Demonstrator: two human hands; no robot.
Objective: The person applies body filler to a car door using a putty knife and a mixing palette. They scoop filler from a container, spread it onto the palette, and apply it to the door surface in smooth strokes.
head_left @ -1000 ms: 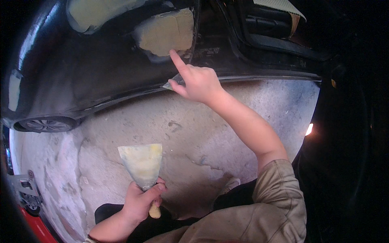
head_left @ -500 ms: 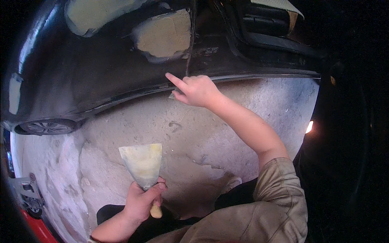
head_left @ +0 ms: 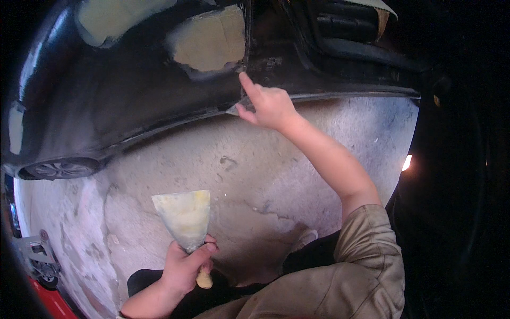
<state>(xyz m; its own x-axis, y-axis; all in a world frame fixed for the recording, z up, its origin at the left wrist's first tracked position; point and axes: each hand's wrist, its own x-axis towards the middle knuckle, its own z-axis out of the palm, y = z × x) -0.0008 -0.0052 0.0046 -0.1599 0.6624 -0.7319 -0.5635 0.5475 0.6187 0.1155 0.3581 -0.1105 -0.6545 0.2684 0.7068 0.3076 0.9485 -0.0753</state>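
My left hand (head_left: pixel 180 266) is closed round the wooden handle of a wide scraper (head_left: pixel 181 212), its pale, smeared blade held flat above the floor. My right hand (head_left: pixel 271 106) has its index finger stretched to the dark car body (head_left: pixel 122 85), just below a beige filler patch (head_left: pixel 207 40) beside a vertical seam; whether the fingertip touches is unclear. The other fingers are curled around a grey flat tool (head_left: pixel 232 109), largely hidden behind the hand. A second filler patch (head_left: pixel 114 18) lies farther up and left.
A car wheel (head_left: pixel 64 168) is at left under the body, with an open door frame (head_left: pixel 361 50) at upper right. Below is a cracked concrete floor (head_left: pixel 228 175). A grey metal device (head_left: pixel 40 255) and a red object (head_left: pixel 56 300) stand at the lower left.
My right hand moved down from the patch, then back up and rightward toward the seam, finger still extended. My left hand with the scraper has barely moved.
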